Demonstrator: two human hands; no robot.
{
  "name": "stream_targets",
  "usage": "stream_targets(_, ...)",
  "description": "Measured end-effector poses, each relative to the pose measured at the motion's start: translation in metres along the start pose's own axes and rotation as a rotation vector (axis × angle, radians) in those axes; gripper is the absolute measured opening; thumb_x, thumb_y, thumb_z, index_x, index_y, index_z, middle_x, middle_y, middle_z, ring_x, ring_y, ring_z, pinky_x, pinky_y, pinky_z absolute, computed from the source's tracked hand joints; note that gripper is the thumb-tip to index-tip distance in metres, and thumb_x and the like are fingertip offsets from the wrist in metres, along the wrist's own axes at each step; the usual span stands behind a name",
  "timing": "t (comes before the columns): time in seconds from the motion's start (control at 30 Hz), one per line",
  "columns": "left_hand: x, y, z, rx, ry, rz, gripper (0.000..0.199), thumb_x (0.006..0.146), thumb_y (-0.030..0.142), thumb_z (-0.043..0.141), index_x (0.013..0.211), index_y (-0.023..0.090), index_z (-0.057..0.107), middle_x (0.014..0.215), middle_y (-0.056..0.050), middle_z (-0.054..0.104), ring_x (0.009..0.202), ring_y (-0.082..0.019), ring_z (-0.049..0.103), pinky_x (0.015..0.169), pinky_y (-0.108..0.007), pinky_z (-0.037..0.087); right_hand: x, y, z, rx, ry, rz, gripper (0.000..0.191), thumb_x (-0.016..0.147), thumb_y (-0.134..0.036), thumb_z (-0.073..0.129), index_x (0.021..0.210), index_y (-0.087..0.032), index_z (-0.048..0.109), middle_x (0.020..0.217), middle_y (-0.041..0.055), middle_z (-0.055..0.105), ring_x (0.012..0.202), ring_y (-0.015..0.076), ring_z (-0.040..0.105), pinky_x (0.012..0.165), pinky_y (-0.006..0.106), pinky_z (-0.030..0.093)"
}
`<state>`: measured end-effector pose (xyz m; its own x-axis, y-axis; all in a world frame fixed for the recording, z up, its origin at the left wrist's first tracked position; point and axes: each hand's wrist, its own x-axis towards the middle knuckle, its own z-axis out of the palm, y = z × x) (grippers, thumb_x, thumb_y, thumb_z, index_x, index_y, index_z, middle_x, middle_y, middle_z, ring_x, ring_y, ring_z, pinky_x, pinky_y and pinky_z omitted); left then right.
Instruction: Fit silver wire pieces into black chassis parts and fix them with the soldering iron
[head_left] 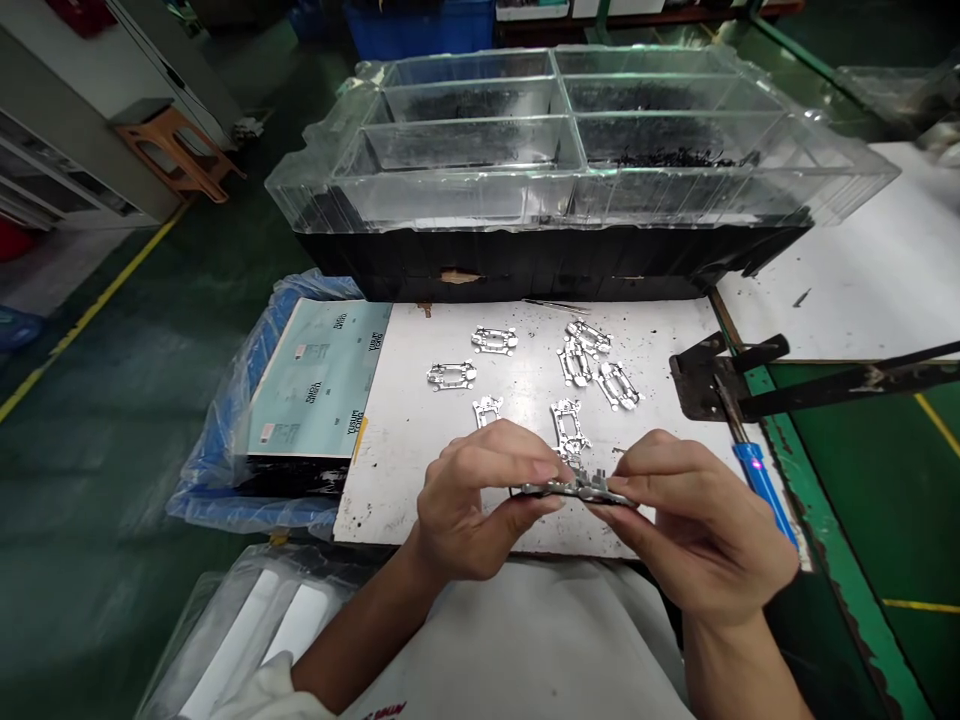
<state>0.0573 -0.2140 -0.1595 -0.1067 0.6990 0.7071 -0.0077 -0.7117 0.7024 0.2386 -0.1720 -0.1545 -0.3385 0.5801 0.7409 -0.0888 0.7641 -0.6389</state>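
Between my two hands, just above the table's near edge, I hold a small silver metal frame part, seen edge-on. My left hand pinches its left end between thumb and fingers. The right end is pinched by my right hand in the same way. Beyond my hands, several similar silver metal frames lie on the white tabletop: one frame at the back, another frame at the left, and a group at the right with one frame nearest me. My left fingers partly cover one of them.
A clear divided plastic tray holding small black pieces stands on a black box at the back. Light-blue printed sheets lie at the left. At right, a blue-handled tool rests by a black metal bracket.
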Motion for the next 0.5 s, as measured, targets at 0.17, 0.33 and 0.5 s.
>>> stream_targets(0.17,0.0017,-0.0006,-0.001,0.001,-0.026,0.053,0.019,0.087,0.007,0.071,0.105,0.012,0.067,0.082,-0.009,0.075,0.072,-0.02,0.073,0.067,-0.038,0.063,-0.0001,-0.0021,-0.0018,0.013,-0.02,-0.004,0.034,0.077,0.008,0.074,0.106,-0.009,0.068,0.085,0.0072,0.064,0.074,0.0198,0.062,0.056,0.034,0.047)
stream_targets(0.33,0.0021,-0.0006,0.0005,0.03,-0.016,0.063,0.016,0.087,0.009,0.073,0.102,0.012,0.068,0.079,-0.008,0.074,0.069,-0.019,0.072,0.067,-0.038,0.063,0.0017,-0.0077,-0.0055,-0.021,-0.071,0.016,0.031,0.076,0.012,0.071,0.1,-0.007,0.067,0.087,0.0084,0.062,0.075,0.0186,0.059,0.055,0.033,0.045)
stream_targets(0.5,0.0039,0.0007,-0.0005,0.016,-0.051,0.043,0.014,0.09,0.011,0.069,0.104,0.011,0.068,0.086,-0.012,0.075,0.081,-0.022,0.074,0.072,-0.038,0.063,-0.0009,-0.0041,-0.0062,0.02,-0.038,0.029,0.038,0.075,0.011,0.072,0.108,-0.008,0.069,0.091,0.0099,0.064,0.076,0.02,0.061,0.054,0.034,0.047)
